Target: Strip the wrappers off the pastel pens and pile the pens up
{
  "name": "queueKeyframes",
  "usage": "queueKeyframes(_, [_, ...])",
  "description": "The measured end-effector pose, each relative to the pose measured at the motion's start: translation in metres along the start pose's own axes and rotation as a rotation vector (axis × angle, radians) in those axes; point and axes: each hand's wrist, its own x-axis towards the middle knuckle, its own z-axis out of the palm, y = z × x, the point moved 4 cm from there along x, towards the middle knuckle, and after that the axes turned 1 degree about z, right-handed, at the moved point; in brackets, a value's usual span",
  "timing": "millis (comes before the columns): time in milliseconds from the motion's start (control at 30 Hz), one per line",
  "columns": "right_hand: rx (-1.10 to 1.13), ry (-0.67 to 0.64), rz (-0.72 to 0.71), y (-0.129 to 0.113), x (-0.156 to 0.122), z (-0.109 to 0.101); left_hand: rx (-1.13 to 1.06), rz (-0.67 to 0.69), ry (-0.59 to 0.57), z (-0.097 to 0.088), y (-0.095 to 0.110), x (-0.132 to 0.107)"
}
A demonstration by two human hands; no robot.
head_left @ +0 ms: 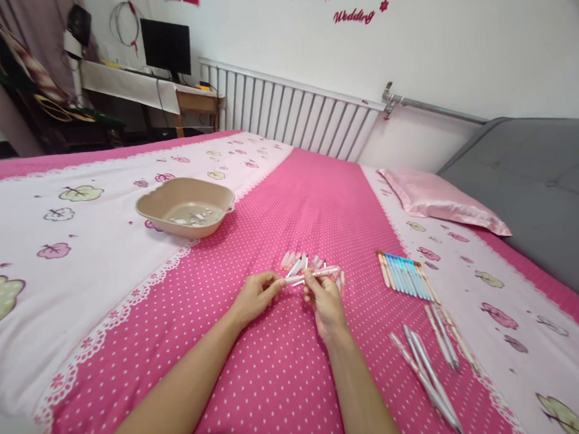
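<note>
Over the middle of the bed, both my hands are closed on a slim, pale pink pen (330,270). My left hand (256,297) pinches its left end, while the fingers of my right hand (325,302) grip the barrel, whose far end sticks out to the right. Whether the pen is in one piece or two cannot be made out. Just beyond my fingers lies a small heap of loose pen parts (289,260), white, pinkish and some dark-tipped, partly hidden by my hands.
A beige plastic basin (189,229) with small whitish pieces inside stands at the left. To the right lie a tight row of blue and orange pens (405,276) and several loose pale pens (427,373). A pink pillow (441,198) rests by the grey headboard (542,184).
</note>
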Motion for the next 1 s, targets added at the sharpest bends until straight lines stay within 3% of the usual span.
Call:
queueKeyframes(233, [0.033, -0.024, 0.008, -0.002, -0.001, 0.001, -0.057, -0.156, -0.013, 0.001, -0.002, -0.002])
queueKeyframes(600, [0.035, -0.022, 0.023, 0.0, -0.002, 0.002, -0.027, 0.05, 0.078, -0.001, 0.001, 0.0])
queueKeyframes(733, [0.022, -0.016, -0.005, -0.001, -0.002, 0.002, 0.024, -0.002, 0.033, -0.001, 0.002, 0.0])
queueKeyframes(867, [0.062, 0.045, -0.035, -0.01, -0.001, -0.004, -0.012, -0.106, 0.078, -0.004, -0.002, 0.0])
queueKeyframes(1000, [0.174, 0.107, -0.075, -0.019, 0.0, -0.012, -0.029, -0.121, 0.076, -0.004, -0.006, 0.0])
